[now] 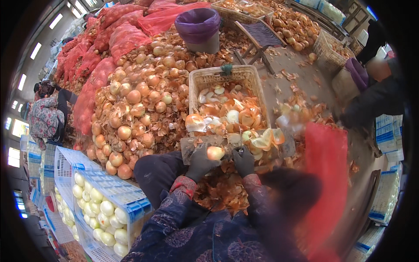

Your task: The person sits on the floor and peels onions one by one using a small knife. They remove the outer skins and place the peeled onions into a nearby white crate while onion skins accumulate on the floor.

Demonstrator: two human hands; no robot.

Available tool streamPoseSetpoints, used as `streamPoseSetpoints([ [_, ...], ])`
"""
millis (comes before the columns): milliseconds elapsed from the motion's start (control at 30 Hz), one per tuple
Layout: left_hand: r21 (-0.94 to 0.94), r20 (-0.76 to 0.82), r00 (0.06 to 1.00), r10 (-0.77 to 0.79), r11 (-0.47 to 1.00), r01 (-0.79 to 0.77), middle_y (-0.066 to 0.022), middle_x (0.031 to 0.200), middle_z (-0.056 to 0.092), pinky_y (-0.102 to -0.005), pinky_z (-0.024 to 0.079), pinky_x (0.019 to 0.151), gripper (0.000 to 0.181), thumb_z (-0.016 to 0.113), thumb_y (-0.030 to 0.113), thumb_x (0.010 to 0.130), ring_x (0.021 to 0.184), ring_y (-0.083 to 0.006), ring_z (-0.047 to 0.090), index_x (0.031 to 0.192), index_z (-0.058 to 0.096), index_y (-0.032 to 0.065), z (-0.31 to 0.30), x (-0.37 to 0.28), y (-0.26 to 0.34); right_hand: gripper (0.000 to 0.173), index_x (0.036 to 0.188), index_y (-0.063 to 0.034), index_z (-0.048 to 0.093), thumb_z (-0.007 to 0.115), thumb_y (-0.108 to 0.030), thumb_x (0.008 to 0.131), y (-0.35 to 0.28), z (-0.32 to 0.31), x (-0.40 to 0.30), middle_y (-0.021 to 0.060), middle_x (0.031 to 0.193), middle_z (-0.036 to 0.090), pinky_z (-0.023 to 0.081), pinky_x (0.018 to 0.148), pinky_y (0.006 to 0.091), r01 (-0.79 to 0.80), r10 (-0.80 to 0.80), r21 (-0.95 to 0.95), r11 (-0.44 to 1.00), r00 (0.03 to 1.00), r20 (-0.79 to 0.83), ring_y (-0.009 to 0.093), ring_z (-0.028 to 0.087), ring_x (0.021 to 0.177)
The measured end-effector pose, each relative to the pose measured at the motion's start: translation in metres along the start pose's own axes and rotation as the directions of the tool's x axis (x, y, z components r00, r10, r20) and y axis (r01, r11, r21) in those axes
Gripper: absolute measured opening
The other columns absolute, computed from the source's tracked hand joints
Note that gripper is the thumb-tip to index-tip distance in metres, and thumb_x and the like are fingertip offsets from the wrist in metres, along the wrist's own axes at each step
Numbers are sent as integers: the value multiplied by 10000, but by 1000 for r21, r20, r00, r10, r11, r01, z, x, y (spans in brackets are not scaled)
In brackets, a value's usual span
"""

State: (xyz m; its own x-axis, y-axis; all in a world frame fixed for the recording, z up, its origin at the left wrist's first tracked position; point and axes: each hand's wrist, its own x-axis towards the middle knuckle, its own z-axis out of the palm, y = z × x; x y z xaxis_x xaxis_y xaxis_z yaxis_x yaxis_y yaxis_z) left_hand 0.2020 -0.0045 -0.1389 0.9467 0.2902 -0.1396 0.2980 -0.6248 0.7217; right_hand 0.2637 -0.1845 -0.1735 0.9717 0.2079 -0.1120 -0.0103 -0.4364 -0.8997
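My left hand (202, 162), in a dark grey glove, is closed around a yellow onion (215, 153) above a wooden board (188, 144). Just right of it, my right hand (243, 161), gloved alike, grips a small knife (241, 136) whose thin blade points away from me. Loose onion skins (266, 139) and cut pieces lie on the board beside that hand. Beyond the board stands a cream plastic crate (265, 98) holding onion peels and a pale peeled onion (232, 116). More dry skins (222, 193) lie below my hands, between my legs.
Unpeeled onions (133, 97) are heaped at the left, before red mesh sacks (127, 39). Peeled onions (107, 208) fill a blue-and-white crate (137, 209) at lower left. A purple-lined bucket (201, 44) and folding stool (260, 36) stand ahead. People sit at far left and right.
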Motion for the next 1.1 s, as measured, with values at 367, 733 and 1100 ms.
streamPoseSetpoints([
  [367,-112,-13,1000,5,994,-6,-152,1030,666,-384,502,853,649,876,299,584,932,-291,645,1105,625,5,-10,6,-2,258,1009,-107,611,591,-318,862,15,18,-48,209,759,659,506,654,547,79,-11,-259,963,967,253,445,639,717],
  [733,-245,-47,996,-70,968,56,-126,1011,684,-341,525,800,591,870,219,610,881,-220,659,1103,631,-3,-7,5,0,280,1051,-90,649,527,-196,823,15,33,-25,220,916,677,513,812,487,39,87,-271,962,896,435,411,645,891],
  [1100,-595,104,993,-47,798,100,-131,1048,659,-319,539,822,587,840,172,652,917,-207,656,1148,595,-25,-18,-8,21,241,859,9,680,576,-199,797,1,27,-29,245,879,676,520,809,477,63,158,-492,868,905,395,400,660,867],
])
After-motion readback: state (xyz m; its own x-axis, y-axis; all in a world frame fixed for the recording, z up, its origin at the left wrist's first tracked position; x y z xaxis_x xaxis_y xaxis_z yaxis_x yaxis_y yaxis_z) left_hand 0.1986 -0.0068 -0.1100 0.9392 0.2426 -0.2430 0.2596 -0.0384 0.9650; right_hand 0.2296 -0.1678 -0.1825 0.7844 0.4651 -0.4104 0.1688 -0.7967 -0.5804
